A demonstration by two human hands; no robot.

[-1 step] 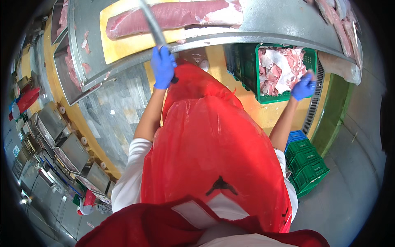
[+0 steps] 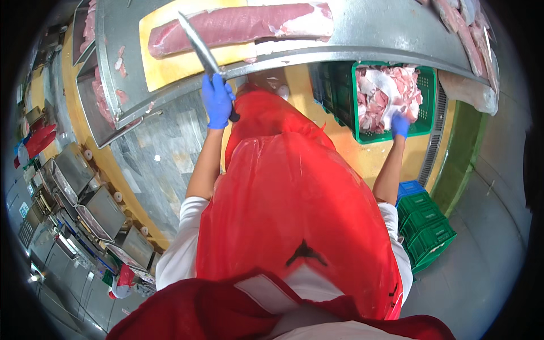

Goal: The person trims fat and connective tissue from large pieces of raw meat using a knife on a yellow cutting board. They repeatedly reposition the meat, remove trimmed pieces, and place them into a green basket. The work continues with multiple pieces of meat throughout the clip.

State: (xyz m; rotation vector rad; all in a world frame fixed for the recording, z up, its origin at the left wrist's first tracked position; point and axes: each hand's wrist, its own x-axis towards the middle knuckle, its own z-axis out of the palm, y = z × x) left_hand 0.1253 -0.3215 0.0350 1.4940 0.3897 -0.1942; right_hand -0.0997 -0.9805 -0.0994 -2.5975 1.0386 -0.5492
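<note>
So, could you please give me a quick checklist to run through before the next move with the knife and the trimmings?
1. Left hand has a firm hold on the knife: ok, gloved fist closed round the handle.
2. Blade clear of the right hand: ok, the hands are far apart.
3. Right hand at the green crate: ok, it is at the meat scraps.
4. Long cut of meat lies flat on the yellow board: ok.
5. Right fingers empty: cannot tell.
</note>
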